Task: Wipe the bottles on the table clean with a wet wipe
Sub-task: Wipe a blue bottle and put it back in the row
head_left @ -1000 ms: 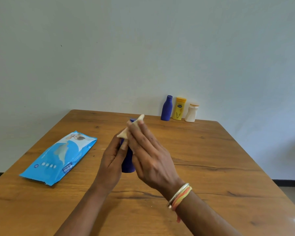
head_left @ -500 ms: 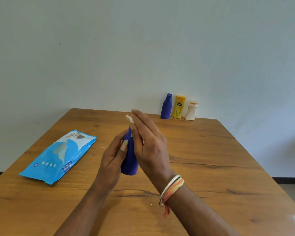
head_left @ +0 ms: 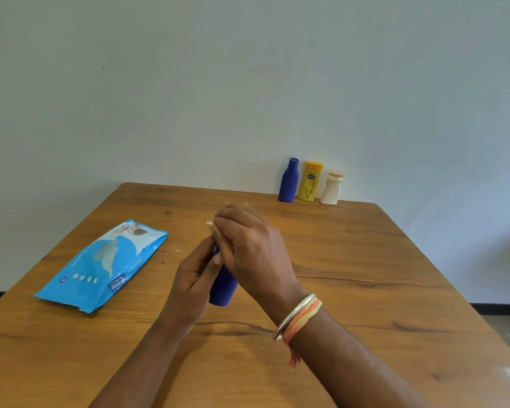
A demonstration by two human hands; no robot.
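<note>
Nearest the camera, I am seeing two forearms reaching in from the bottom edge over the wooden table (head_left: 365, 290), the right one wearing a metal bangle and orange threads (head_left: 299, 316) at the wrist. Above mid-table the left hand (head_left: 193, 285) is gripping the dark blue bottle (head_left: 223, 287) from its left side, fingers curled round the body, and is holding it clear of the tabletop and tilted, with the bottom end showing below both hands. The right hand (head_left: 252, 248) is closing over the bottle's upper part and is pinching the wet wipe (head_left: 212, 228) against it; only a small pale corner of the wipe is sticking out at the fingertips, and the bottle's cap is lying hidden under this hand. To the left, well apart from the hands, a blue pack of wipes (head_left: 103, 265) is lying flat on the table. At the far edge, against the wall, three bottles are standing upright in a row, just beside one another: a second dark blue bottle (head_left: 288, 181), a yellow bottle (head_left: 310, 181), and a cream bottle (head_left: 331, 188).
</note>
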